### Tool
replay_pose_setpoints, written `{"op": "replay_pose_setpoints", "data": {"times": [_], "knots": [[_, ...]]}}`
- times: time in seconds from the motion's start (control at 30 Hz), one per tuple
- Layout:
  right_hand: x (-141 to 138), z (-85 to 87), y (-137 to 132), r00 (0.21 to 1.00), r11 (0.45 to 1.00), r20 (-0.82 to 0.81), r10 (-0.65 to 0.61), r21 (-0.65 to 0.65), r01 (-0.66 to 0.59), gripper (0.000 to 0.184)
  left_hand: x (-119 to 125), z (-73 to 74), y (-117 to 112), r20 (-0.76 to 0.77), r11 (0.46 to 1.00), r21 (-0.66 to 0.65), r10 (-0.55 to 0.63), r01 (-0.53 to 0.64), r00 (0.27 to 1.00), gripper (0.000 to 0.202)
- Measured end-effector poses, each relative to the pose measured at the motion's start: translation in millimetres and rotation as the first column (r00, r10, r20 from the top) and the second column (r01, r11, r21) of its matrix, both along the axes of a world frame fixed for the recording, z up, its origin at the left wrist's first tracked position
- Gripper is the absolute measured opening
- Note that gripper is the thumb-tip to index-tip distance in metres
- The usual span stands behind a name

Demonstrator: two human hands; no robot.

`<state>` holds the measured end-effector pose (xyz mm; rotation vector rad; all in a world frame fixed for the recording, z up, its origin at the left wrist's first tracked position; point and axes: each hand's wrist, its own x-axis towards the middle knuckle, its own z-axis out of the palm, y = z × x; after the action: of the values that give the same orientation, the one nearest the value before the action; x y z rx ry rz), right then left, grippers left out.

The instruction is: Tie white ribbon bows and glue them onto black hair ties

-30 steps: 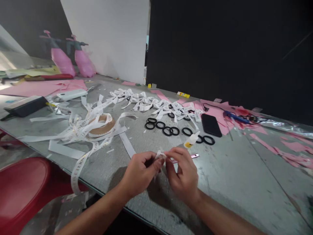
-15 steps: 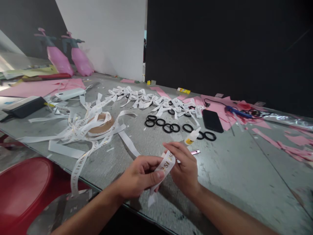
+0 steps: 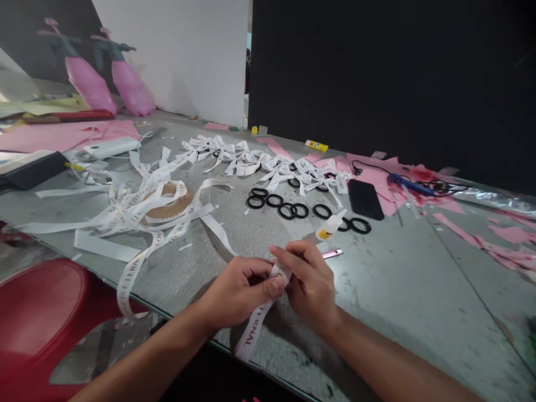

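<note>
A white printed ribbon [image 3: 254,330] is held above the near part of the bench [image 3: 397,290], between the two hands. Its long axis is slanted: from the fingertips the loose length is hung down and toward the left, its lower end pointed at the bench's front edge, and dark lettering, legible as "TERNAL", is carried lengthwise along it. The upper part is bunched at the fingertips, and its exact fold is hidden by them. The ribbon is pinched by the left hand [image 3: 245,290] between thumb and bent forefinger, with the back of the hand turned up and the forearm slanted in from the lower left. The right hand [image 3: 312,285] is brought in from the opposite side, its forearm slanted from the lower right, its fingers bent and the forefinger reached across the ribbon's upper end; whether the ribbon is gripped by its thumb as well cannot be told. Just beyond the right hand, a white bottle [image 3: 330,225] with a yellow label is seen, and farther left a row of black rings [image 3: 287,217] is laid out.
</note>
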<state>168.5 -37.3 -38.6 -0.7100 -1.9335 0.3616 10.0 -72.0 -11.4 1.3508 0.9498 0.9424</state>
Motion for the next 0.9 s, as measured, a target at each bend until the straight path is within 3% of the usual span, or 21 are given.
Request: {"op": "replay_pose_setpoints", "data": {"times": [0.23, 0.43, 0.6, 0.9], "knots": [[-1.8, 4.8, 1.9, 0.989, 0.983, -0.070, -0.128, -0.145, 0.117, 0.016, -1.5, -3.1, -2.3, 0.143, 0.999, -0.045, -0.020, 0.026, 0.990, 0.025], [-3.2, 9.8, -0.5, 0.997, 0.992, -0.053, -0.054, -0.115, 0.047, 0.015, -2.8, -0.6, -2.0, 0.130, 0.990, -0.088, 0.117, -0.106, 0.985, 0.026], [-3.0, 11.2, -2.0, 0.999, 0.989, -0.044, -0.004, -0.146, -0.003, 0.012, -1.3, 1.2, -0.5, 0.055, 0.948, 0.069, 0.309, -0.312, 0.950, 0.022], [-4.0, 10.9, -2.3, 0.990, 0.967, -0.048, 0.134, -0.212, -0.141, 0.021, 0.4, -1.5, 2.0, 0.066, 0.947, 0.040, 0.316, -0.319, 0.946, 0.024]]}}
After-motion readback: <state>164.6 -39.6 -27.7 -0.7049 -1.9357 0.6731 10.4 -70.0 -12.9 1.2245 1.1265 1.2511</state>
